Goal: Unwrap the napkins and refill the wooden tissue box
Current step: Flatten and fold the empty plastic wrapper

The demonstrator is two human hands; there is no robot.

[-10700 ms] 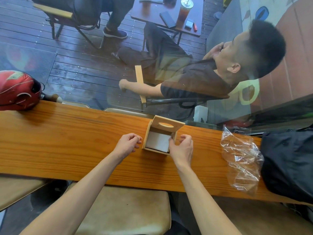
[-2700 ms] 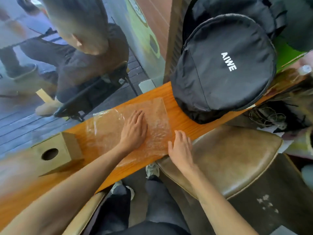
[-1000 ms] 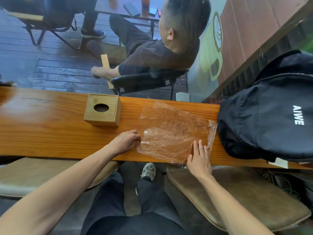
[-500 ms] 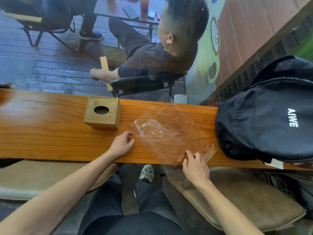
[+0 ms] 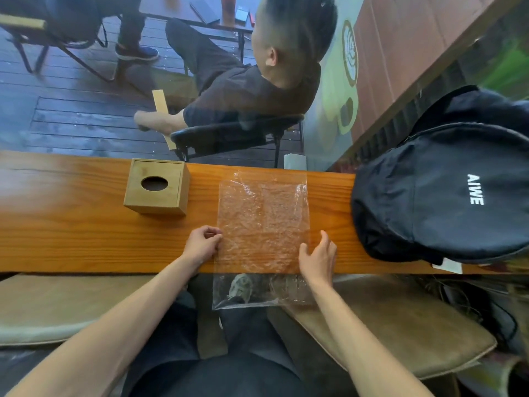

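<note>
The wooden tissue box (image 5: pixel 156 186) stands on the wooden counter (image 5: pixel 71 233) with its lid down and its oval hole facing up. No napkins show. To its right a clear plastic wrapper (image 5: pixel 263 213) lies flat across the counter, its near end hanging over the front edge. My left hand (image 5: pixel 202 244) is curled at the wrapper's left edge and pinches it. My right hand (image 5: pixel 318 257) is at the wrapper's right edge, fingers apart, fingertips touching the plastic.
A black backpack (image 5: pixel 446 196) marked AIWE fills the counter's right end, close to the wrapper. A glass pane runs along the counter's far edge; behind it a person sits on a chair (image 5: pixel 229 133). Padded stools (image 5: pixel 400 325) stand below the counter's front edge.
The wrapper has been turned and laid flat, lengthwise across the counter, with its near end over the edge. Both hands have moved to its sides. The box has not moved.
</note>
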